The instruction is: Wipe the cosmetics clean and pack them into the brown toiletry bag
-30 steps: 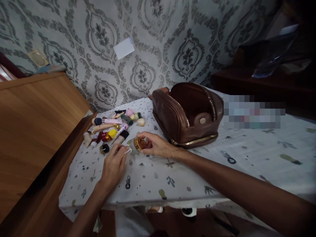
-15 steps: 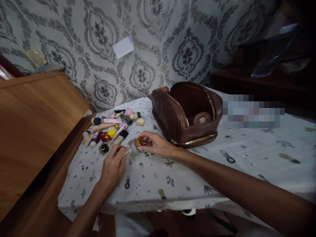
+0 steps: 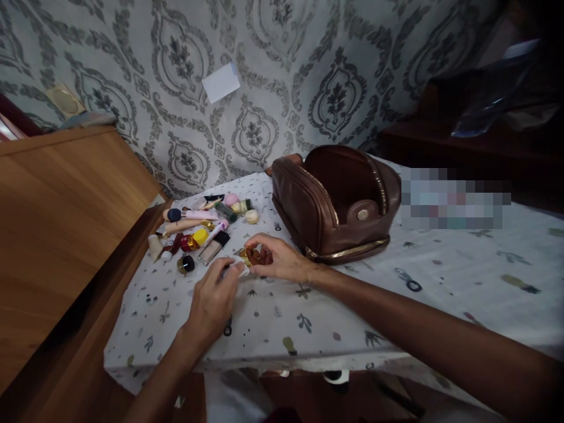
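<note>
My right hand (image 3: 277, 257) grips a small jar with a gold band (image 3: 245, 257) by its side, fingers and thumb curled round it. My left hand (image 3: 214, 296) pinches a white wipe or tissue (image 3: 235, 267), which lies against the jar's left side. Left of the hands is a cluster of cosmetics: a foundation bottle with a black cap (image 3: 214, 247), a small dark jar (image 3: 185, 264), a yellow-capped container (image 3: 200, 237), and a makeup brush (image 3: 194, 215). Behind my right hand stands an unzipped brown leather bag (image 3: 335, 205).
A patterned white cloth (image 3: 273, 329) covers the table. A wooden cabinet (image 3: 70, 217) borders it on the left, and patterned wallpaper (image 3: 282, 88) rises behind. A blurred-out patch (image 3: 453, 200) lies right of the bag, before a dark shelf (image 3: 467, 147).
My left hand has moved right with the white wipe, closing the gap to the jar. My right hand keeps the jar in nearly the same place.
</note>
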Motion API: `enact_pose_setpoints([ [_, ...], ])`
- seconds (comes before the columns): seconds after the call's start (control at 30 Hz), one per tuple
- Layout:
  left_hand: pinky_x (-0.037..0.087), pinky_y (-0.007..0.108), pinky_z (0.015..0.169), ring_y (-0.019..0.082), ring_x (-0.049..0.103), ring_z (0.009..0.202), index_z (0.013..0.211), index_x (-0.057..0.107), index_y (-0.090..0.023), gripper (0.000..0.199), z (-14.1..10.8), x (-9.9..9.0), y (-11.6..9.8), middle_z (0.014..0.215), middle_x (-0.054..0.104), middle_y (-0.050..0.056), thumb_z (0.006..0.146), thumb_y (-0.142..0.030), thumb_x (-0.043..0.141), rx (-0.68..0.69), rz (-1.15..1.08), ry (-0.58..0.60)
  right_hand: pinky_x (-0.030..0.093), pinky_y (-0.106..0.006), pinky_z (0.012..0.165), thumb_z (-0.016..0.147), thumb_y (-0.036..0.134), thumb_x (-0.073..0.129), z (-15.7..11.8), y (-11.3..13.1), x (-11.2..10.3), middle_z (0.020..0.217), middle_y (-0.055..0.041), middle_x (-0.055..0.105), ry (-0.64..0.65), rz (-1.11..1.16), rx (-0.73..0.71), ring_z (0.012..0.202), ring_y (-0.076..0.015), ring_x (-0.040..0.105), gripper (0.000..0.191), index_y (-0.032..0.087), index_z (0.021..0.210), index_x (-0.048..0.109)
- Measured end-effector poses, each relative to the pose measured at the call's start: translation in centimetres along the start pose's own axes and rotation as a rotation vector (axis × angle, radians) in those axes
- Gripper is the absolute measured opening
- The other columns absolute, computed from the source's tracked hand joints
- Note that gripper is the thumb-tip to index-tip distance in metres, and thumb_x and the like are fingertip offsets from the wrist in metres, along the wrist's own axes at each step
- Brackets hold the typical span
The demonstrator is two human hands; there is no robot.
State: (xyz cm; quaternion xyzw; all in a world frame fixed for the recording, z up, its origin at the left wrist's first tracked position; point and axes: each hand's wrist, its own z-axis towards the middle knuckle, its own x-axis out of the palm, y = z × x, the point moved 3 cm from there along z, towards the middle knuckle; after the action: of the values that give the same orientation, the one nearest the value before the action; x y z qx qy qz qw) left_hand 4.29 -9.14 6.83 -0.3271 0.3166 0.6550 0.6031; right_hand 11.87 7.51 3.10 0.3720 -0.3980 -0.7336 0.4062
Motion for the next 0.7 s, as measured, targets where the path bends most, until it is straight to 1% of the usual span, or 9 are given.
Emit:
enact_pose_setpoints([
  [0.1, 0.053, 0.029, 0.082, 0.018, 0.063, 0.097, 0.111, 0.061, -0.021, 0.024, -0.2, 0.0, 0.9, 0.108, 0.061, 0.008, 0.096, -0.014, 0.044, -0.026, -0.040, 0.027, 0.042, -0.021, 0.056, 0.074, 0.031, 0.072, 0.1, 0.2, -0.3, 0.078, 0.0030, 0.057, -0.010, -0.038, 0.021, 0.061, -0.0086, 0.047, 0.028, 0.019, 0.094, 0.056],
  [0.17, 0.053, 0.029, 0.082, 0.018, 0.063, 0.096, 0.109, 0.061, -0.020, 0.022, -0.3, 0.0, 1.7, 0.106, 0.061, 0.008, 0.096, -0.015, 0.045, -0.055, -0.062, 0.045, 0.041, -0.022, 0.057, 0.077, 0.034, 0.069, 0.1, 0.2, -0.5, 0.081, 0.0024, 0.057, -0.010, -0.050, 0.019, 0.061, -0.0084, 0.046, 0.032, 0.018, 0.101, 0.056],
  [0.27, 0.053, 0.028, 0.081, 0.018, 0.063, 0.094, 0.108, 0.061, -0.019, 0.021, -0.5, 0.0, 2.6, 0.103, 0.061, 0.007, 0.096, -0.015, 0.044, -0.087, -0.077, 0.051, 0.043, -0.022, 0.060, 0.077, 0.033, 0.069, 0.2, 0.1, -0.8, 0.089, 0.0002, 0.059, 0.011, -0.051, 0.010, 0.067, -0.0098, 0.050, 0.043, 0.018, 0.115, 0.055],
  [0.33, 0.053, 0.028, 0.081, 0.018, 0.064, 0.093, 0.108, 0.061, -0.019, 0.021, -0.5, 0.0, 2.7, 0.103, 0.061, 0.007, 0.096, -0.015, 0.044, -0.095, -0.077, 0.044, 0.044, -0.022, 0.061, 0.075, 0.031, 0.070, 0.2, 0.0, -0.7, 0.092, -0.0007, 0.060, 0.030, -0.043, -0.008, 0.070, -0.0106, 0.052, 0.045, 0.019, 0.116, 0.056],
  [0.4, 0.053, 0.028, 0.081, 0.017, 0.064, 0.093, 0.108, 0.061, -0.020, 0.021, -0.5, 0.1, 2.4, 0.103, 0.061, 0.007, 0.096, -0.016, 0.045, -0.092, -0.078, 0.038, 0.044, -0.022, 0.060, 0.073, 0.028, 0.071, 0.2, 0.0, -0.6, 0.090, -0.0001, 0.060, 0.035, -0.017, -0.019, 0.070, -0.0103, 0.052, 0.043, 0.019, 0.112, 0.057],
  [0.47, 0.053, 0.028, 0.082, 0.017, 0.064, 0.094, 0.109, 0.061, -0.020, 0.021, -0.4, 0.1, 1.7, 0.103, 0.061, 0.007, 0.096, -0.017, 0.045, -0.077, -0.070, 0.033, 0.042, -0.021, 0.059, 0.072, 0.028, 0.071, 0.2, -0.2, -0.5, 0.084, 0.0017, 0.059, 0.032, 0.015, -0.004, 0.066, -0.0095, 0.050, 0.040, 0.019, 0.108, 0.057],
  [0.6, 0.054, 0.029, 0.084, 0.019, 0.063, 0.098, 0.112, 0.062, -0.021, 0.025, -0.3, -0.1, 0.0, 0.107, 0.061, 0.009, 0.096, -0.015, 0.044, -0.024, -0.034, 0.020, 0.038, -0.021, 0.054, 0.076, 0.039, 0.072, 0.0, -0.2, -0.3, 0.068, 0.0056, 0.053, 0.067, -0.003, 0.047, 0.060, -0.0096, 0.047, 0.034, 0.019, 0.098, 0.056],
  [0.7, 0.054, 0.029, 0.081, 0.019, 0.064, 0.098, 0.111, 0.063, -0.021, 0.025, -0.3, -0.3, -0.4, 0.108, 0.062, 0.009, 0.095, -0.014, 0.044, -0.001, -0.004, 0.018, 0.038, -0.022, 0.054, 0.078, 0.046, 0.070, -0.1, 0.1, -0.3, 0.066, 0.0055, 0.053, 0.092, -0.034, 0.043, 0.060, -0.0108, 0.048, 0.033, 0.020, 0.092, 0.054],
])
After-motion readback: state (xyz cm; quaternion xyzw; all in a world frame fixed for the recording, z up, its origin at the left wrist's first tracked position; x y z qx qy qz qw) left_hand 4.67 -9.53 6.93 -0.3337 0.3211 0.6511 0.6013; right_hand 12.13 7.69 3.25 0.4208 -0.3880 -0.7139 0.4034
